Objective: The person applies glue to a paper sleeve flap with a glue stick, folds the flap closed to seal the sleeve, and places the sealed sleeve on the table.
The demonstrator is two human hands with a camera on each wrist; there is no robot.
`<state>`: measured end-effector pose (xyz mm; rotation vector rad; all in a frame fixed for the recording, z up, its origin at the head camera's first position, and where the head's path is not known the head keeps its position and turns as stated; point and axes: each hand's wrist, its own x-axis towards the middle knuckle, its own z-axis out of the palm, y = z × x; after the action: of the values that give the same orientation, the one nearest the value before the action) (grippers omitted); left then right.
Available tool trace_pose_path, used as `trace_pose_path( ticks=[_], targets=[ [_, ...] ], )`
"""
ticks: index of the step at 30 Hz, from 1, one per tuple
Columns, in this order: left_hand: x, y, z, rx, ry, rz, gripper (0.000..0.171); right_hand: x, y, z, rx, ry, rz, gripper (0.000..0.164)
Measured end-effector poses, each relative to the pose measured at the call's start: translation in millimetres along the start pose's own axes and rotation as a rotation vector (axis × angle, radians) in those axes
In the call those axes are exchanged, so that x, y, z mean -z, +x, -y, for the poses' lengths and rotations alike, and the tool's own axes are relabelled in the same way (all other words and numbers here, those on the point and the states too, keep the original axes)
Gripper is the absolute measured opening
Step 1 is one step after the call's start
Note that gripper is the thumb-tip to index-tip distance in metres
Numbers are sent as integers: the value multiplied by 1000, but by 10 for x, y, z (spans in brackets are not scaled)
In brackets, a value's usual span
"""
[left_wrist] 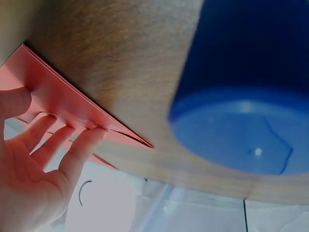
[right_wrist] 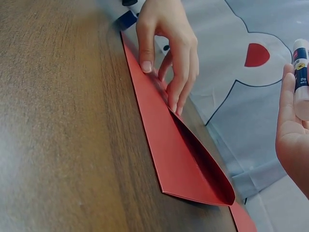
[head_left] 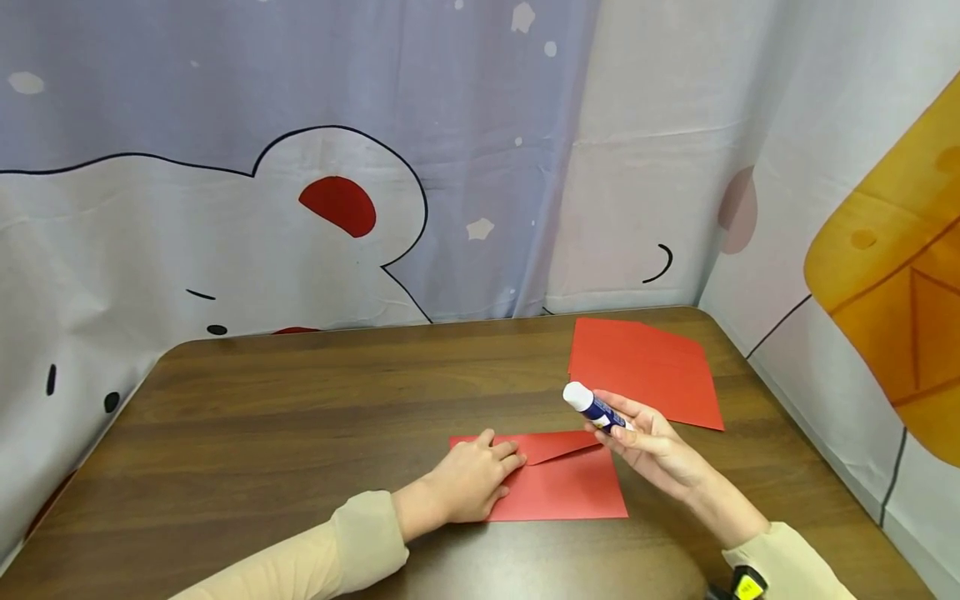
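Note:
A red paper envelope (head_left: 562,492) lies on the brown table with its flap side up. My left hand (head_left: 472,477) rests on its left part, fingertips pressing at the flap. Toward the right end the flap (right_wrist: 203,154) bows up, leaving a gap beneath it in the right wrist view. My right hand (head_left: 660,450) holds a glue stick (head_left: 600,410), blue-labelled with a white end, above the envelope's upper right corner. In the right wrist view the glue stick (right_wrist: 300,67) lies along the fingers, partly cut off by the frame edge.
More red envelopes (head_left: 645,367) lie in a stack at the table's back right. A printed curtain (head_left: 480,167) hangs behind the table and along its right side. A dark blue rounded object (left_wrist: 241,96) looms close to the lens in the left wrist view.

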<state>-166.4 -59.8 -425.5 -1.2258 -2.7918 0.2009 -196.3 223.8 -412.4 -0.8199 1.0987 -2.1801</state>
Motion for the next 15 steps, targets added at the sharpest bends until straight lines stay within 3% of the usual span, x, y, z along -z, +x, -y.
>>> trace_pose_path(
  ticks=[7, 15],
  targets=[
    [-15, 39, 17, -14, -8, 8, 44, 11, 7, -9, 0, 23, 17, 46],
    [-7, 155, -3, -23, 54, 55, 50, 8, 12, -16, 4, 28, 14, 46]
  ],
)
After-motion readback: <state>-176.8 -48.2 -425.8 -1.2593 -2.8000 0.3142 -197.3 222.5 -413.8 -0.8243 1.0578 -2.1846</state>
